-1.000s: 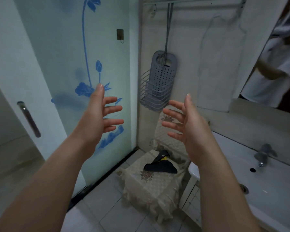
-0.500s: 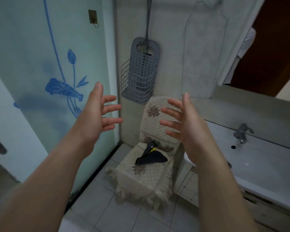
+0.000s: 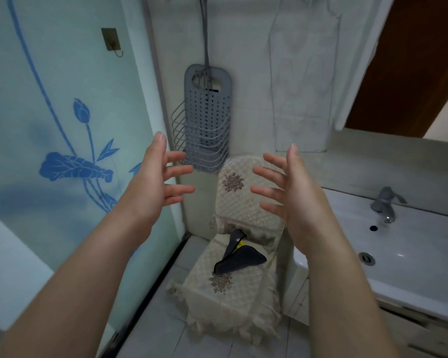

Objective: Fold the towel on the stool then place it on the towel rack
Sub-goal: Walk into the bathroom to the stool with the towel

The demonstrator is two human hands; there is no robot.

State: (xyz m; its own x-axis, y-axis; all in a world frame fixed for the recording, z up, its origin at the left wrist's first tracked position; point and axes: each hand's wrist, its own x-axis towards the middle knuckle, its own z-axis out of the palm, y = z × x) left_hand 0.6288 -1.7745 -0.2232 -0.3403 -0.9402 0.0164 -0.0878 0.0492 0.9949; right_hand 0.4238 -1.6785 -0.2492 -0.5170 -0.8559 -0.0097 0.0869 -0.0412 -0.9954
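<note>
Your left hand (image 3: 150,187) is up in the air w/ fingers spread and straight, palm facing inward, gripping nothing; your right hand (image 3: 292,192) mirrors it, fingers splayed toward the left one, also holding nothing; the two palms face each other w/ a clear gap between them, touching no object.

Below that gap, and well apart from both hands, sits the stool (image 3: 233,288), draped in a beige lace cover w/ flower embroidery (it has a covered backrest too, just behind your right fingers in the view); on its seat lies the towel (image 3: 239,260), dark navy, crumpled into a rough wedge, w/ a bit of yellow showing at its upper edge; it's unfolded and lies nearer your right forearm than your left.

Above the gap, beyond your left fingertips, a grey perforated basket (image 3: 207,120) hangs flat on the wall by a cord; left of your left hand is the frosted glass panel (image 3: 62,125) w/ blue flower print and a small hook (image 3: 111,42); right of your right arm is the white sink (image 3: 409,254) w/ a grey tap (image 3: 384,202).
</note>
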